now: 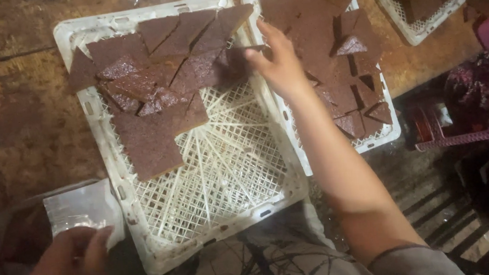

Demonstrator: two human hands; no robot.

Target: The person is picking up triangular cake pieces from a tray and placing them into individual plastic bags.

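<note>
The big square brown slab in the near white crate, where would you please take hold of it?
Grip the big square brown slab by its near edge, coming from the open mesh of the crate. That edge lies bare, while other pieces overlap its far side.

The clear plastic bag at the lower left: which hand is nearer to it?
Left. The left hand touches the clear plastic bag at its lower edge. The right hand is far off, reaching to the brown slabs in the white crate.
</note>
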